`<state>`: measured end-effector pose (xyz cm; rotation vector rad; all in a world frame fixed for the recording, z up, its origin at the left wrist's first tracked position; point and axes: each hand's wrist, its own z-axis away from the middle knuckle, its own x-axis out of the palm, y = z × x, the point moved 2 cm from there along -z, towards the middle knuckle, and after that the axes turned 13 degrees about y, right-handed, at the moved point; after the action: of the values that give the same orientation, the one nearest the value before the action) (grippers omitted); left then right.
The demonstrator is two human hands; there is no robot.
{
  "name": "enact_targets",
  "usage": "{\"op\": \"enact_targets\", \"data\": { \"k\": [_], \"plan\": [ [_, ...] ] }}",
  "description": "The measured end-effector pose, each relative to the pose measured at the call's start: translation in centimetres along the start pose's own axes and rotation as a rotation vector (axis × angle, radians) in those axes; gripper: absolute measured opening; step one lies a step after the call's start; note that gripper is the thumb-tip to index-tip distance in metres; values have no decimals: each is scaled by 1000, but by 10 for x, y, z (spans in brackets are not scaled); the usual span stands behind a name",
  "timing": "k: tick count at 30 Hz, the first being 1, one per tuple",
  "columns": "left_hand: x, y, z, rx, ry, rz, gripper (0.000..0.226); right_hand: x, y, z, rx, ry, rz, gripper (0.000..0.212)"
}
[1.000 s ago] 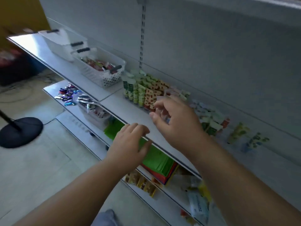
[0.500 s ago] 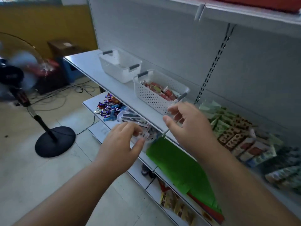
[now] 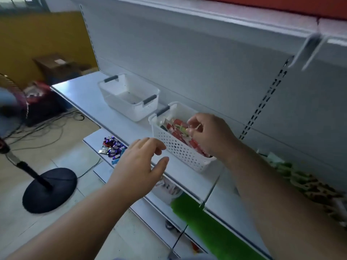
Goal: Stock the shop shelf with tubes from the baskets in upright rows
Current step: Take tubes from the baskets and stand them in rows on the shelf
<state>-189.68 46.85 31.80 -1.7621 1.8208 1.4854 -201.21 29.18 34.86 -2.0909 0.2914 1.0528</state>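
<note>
Tubes (image 3: 180,132), red and white, are heaped in the perforated white basket (image 3: 180,149) on the grey shelf (image 3: 90,98). Over the basket's far end the right hand (image 3: 210,134) is held, its fingertips curled down among the tubes; whether one is pinched cannot be told. Just in front of the basket, the left hand (image 3: 139,166) is held with fingers loosely spread, holding nothing. Left of this basket a second white basket (image 3: 129,98) is seen, apparently empty. Right of it, blurred upright tubes (image 3: 308,186) are ranged along the shelf. Below it, wrapped sweets (image 3: 112,147) are piled on a lower shelf.
</note>
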Motion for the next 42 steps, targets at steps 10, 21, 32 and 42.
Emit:
{"op": "enact_targets", "data": {
  "k": [10,21,32,42],
  "plan": [
    [16,-74,-82,155,-88,89,22,89,-14,-73,259,-352,119,21],
    [41,-116,-165,419,-201,340,23,99,-24,-65,660,-425,153,39],
    [82,-86,-202,597,-354,305,17,54,-24,-45,587,474,100,57],
    [162,-47,-222,895,-680,-425,22,35,-25,-24,793,700,101,59]
  ]
}}
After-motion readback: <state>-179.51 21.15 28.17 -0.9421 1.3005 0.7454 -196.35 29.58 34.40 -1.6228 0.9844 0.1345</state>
